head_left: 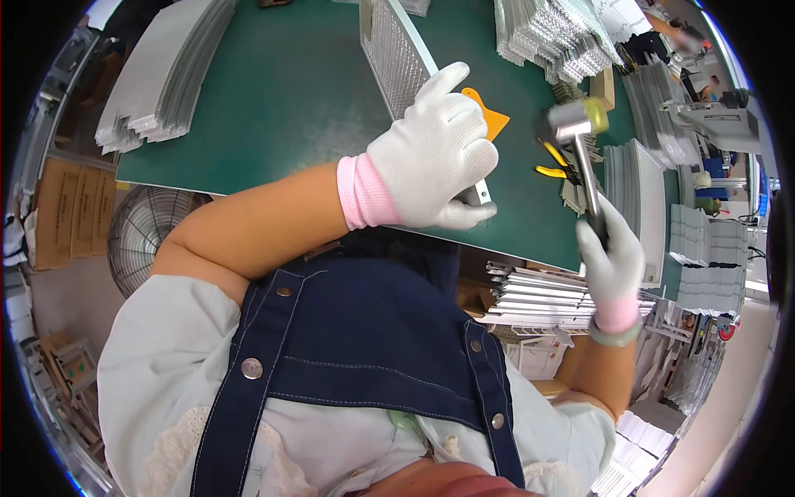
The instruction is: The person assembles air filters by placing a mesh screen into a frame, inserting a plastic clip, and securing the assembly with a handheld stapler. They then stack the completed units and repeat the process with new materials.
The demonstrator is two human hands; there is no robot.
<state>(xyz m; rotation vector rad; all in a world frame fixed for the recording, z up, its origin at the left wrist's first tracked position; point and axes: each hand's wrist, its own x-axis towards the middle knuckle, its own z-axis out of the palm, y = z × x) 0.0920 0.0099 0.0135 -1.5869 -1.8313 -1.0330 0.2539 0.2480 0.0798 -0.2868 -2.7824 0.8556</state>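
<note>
My left hand (439, 153), in a white glove with a pink cuff, is closed around the white-edged frame of a silvery mesh panel (389, 58). The panel stands on edge on the green table, its near end showing below my fingers. An orange flat plastic piece (490, 120) shows just beyond this hand; whether it touches the glove I cannot tell. My right hand (614, 257), gloved alike, grips the dark handle of a mallet (580, 124). Its metal head with a yellowish face is raised to the right of the panel, slightly blurred. Yellow-handled pliers (553, 166) lie below the head.
On the green table (281, 99) stand stacks of mesh sheets (174, 66) at far left and more mesh sheets (555, 33) at far right. White-framed panels (642, 207) lean at the right edge. Metal strips (538, 298) fill a shelf below. A fan (153, 236) stands left.
</note>
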